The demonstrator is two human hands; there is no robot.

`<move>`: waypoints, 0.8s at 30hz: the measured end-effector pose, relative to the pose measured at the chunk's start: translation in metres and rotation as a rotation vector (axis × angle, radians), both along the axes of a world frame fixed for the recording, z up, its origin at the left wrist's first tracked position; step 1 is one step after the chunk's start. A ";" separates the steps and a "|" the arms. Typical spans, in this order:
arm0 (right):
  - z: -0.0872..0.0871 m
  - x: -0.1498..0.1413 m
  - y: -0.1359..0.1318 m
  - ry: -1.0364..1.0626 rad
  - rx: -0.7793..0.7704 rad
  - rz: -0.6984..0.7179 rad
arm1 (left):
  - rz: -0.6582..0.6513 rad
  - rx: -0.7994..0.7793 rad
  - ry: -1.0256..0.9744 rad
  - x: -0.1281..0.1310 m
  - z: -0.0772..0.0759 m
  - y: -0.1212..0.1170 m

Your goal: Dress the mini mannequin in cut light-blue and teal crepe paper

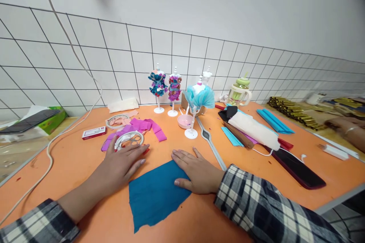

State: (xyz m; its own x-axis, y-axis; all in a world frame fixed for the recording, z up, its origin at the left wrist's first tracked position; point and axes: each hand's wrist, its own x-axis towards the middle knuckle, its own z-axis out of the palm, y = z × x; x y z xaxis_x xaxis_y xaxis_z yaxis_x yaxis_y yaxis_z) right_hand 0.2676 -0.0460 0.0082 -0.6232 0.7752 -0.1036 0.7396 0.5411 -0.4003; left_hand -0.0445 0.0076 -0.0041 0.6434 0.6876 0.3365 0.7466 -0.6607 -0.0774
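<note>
A sheet of teal crepe paper (155,195) lies flat on the orange table (85,163) in front of me. My right hand (195,171) rests flat on the sheet's upper right corner, fingers stretched out. My left hand (122,163) lies flat on the table just left of the sheet, fingers spread, its fingertips next to a tape roll (129,139) that sits on magenta crepe paper (142,127). Something red peeks out by the left fingertips. Neither hand holds anything.
Three small mannequin stands with paper dresses (157,83) (174,88) (198,98) stand behind a pink bowl (184,121). A metal ruler (211,144), rolled papers (253,129), a dark phone (296,167) and a green-lidded cup (239,91) lie right. Another person's hand (346,129) is at far right. A white cable (51,152) runs left.
</note>
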 end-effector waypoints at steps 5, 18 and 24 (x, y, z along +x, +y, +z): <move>-0.001 -0.002 0.000 -0.004 0.026 -0.005 | -0.042 0.026 0.081 0.030 0.009 0.003; -0.001 0.002 0.002 0.021 0.012 0.016 | 0.275 0.219 0.013 -0.015 0.032 0.045; -0.001 0.000 0.001 0.019 0.039 0.022 | 0.228 0.139 0.105 -0.006 0.032 0.047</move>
State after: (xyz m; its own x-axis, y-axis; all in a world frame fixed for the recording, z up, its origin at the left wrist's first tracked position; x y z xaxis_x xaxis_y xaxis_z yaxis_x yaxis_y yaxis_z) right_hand 0.2674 -0.0448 0.0070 -0.6417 0.7645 -0.0612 0.7198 0.5728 -0.3922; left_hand -0.0505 0.0549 0.0274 0.5132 0.7707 0.3775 0.8581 -0.4539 -0.2399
